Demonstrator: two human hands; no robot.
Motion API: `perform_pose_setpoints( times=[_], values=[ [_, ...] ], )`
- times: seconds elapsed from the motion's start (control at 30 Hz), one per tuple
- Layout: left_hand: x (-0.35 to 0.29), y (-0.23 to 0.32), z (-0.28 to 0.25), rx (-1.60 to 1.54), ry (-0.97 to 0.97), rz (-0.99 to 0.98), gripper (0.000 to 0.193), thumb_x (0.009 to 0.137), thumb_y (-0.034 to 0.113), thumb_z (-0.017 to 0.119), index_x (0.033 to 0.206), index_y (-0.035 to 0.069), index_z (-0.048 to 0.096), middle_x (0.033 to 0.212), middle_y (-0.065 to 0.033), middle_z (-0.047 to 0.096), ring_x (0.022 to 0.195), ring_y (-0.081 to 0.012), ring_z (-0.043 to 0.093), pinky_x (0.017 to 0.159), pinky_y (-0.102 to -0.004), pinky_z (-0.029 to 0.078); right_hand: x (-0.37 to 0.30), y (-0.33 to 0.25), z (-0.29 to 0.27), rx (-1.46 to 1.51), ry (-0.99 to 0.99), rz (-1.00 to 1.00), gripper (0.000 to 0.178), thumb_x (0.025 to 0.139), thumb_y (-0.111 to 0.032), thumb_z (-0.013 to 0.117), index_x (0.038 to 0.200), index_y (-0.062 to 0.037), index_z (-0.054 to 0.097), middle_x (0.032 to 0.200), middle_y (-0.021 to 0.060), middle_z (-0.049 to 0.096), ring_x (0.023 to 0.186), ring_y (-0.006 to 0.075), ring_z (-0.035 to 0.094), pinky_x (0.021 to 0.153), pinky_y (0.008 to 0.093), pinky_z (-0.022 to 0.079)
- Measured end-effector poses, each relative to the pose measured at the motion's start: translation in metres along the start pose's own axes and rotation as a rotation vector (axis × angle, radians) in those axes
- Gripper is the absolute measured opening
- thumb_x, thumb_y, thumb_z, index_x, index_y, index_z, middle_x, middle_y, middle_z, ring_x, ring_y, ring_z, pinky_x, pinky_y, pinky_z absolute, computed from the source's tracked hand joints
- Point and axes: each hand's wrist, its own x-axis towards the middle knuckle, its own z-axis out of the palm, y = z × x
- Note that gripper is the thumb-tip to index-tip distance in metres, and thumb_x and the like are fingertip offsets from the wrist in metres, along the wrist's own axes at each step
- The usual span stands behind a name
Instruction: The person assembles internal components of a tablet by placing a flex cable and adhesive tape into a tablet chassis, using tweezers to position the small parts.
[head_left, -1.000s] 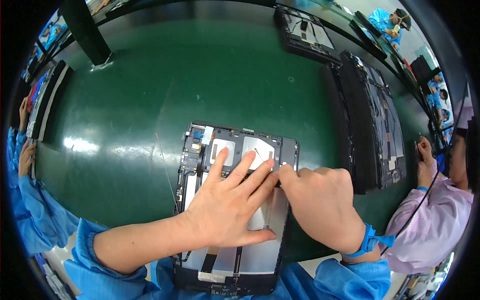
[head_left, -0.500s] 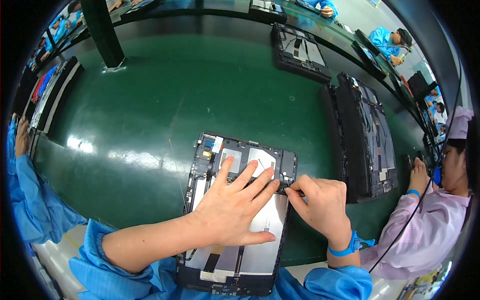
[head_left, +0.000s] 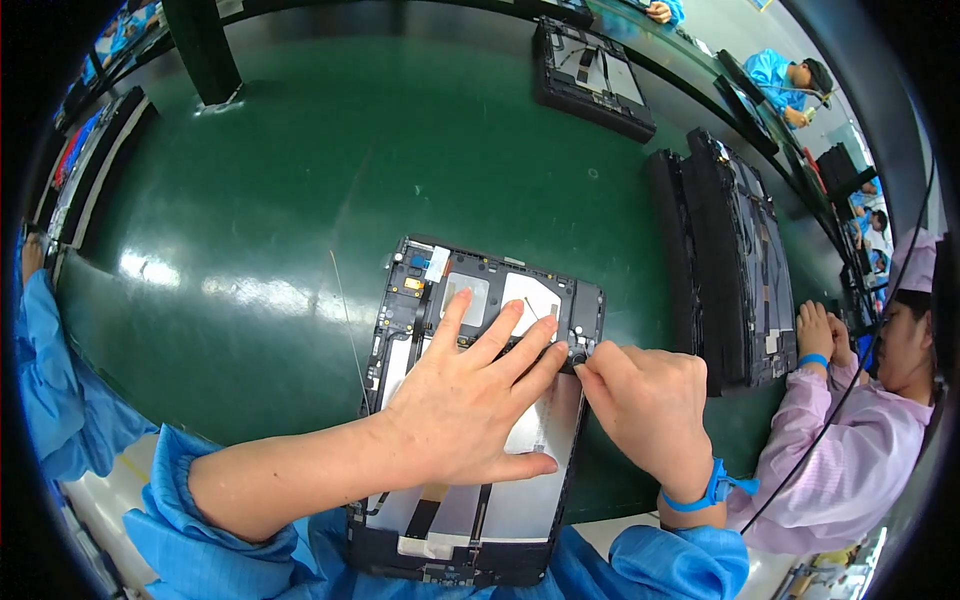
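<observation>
An opened tablet housing point(head_left: 548, 425) lies on the green table in front of me, its silver plates, black frame and flat cables showing. My left hand point(head_left: 460, 410) rests flat across its middle, fingers spread toward the upper part. At the right edge of the housing, my right hand point(head_left: 648, 410) is closed in a pinch beside a small round black part point(head_left: 578, 357). What the pinched fingertips hold, if anything, is too small to make out. A thin wire point(head_left: 346, 310) sticks up past the left edge of the housing.
Stacks of similar open housings point(head_left: 745, 270) stand at the right, with another stack point(head_left: 595, 80) at the far right. A green post point(head_left: 205, 60) rises at the far left. Co-workers sit on both sides; a pink-sleeved person point(head_left: 840, 450) is close on my right.
My right hand has shifted slightly, still pinched at the housing's right edge. My left hand stays spread on it. The pink-sleeved co-worker's hands now show together.
</observation>
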Motion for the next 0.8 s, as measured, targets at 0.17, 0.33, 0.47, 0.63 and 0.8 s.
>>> perform_pose_setpoints(
  times=[0.17,0.33,0.47,0.63,0.8],
  values=[
    [-0.001,-0.002,-0.001,0.002,-0.028,-0.020,0.071,0.069,0.057,0.040,0.113,0.001,0.040,0.117,-0.0150,0.036,0.113,-0.0301,0.028,0.089,-0.0546,0.017,0.018,-0.022,-0.006,-0.310,-0.166,-0.110,0.009,0.059,-0.010,0.056,0.060,-0.0077,0.048,0.048,0.0029,0.049,0.039,0.0148,0.048,0.035,0.0267,0.033],
    [0.002,-0.001,-0.003,-0.010,0.006,0.011,0.070,0.068,0.058,0.040,0.111,0.003,0.043,0.119,-0.0144,0.034,0.113,-0.0314,0.027,0.089,-0.0556,0.017,0.027,-0.046,-0.006,-0.494,-0.232,-0.145,0.007,0.056,-0.011,0.054,0.060,-0.0071,0.049,0.048,0.0025,0.049,0.040,0.0116,0.049,0.035,0.0229,0.033],
    [0.004,0.001,0.000,-0.010,0.039,0.003,0.072,0.067,0.059,0.041,0.113,0.003,0.041,0.120,-0.0146,0.034,0.113,-0.0317,0.028,0.089,-0.0557,0.017,0.015,-0.039,-0.002,-0.479,-0.133,-0.100,0.009,0.056,-0.012,0.053,0.059,-0.0072,0.047,0.047,0.0034,0.048,0.041,0.0132,0.050,0.035,0.0236,0.035],
    [0.000,0.002,-0.001,0.075,-0.012,-0.035,0.074,0.067,0.059,0.041,0.117,0.004,0.037,0.120,-0.0155,0.034,0.113,-0.0323,0.030,0.089,-0.0557,0.016,-0.003,0.007,-0.004,-0.020,-0.004,0.097,0.013,0.066,-0.016,0.057,0.066,-0.0077,0.047,0.052,0.0065,0.052,0.043,0.0214,0.052,0.037,0.0316,0.039],
    [0.000,0.003,-0.001,0.067,0.023,-0.009,0.077,0.064,0.063,0.042,0.113,0.004,0.042,0.118,-0.0156,0.037,0.110,-0.0331,0.032,0.089,-0.0558,0.016,-0.008,0.013,0.006,0.156,0.114,0.156,0.015,0.065,-0.011,0.060,0.063,-0.0054,0.047,0.051,0.0069,0.051,0.043,0.0216,0.050,0.038,0.0294,0.036]
  ],
)
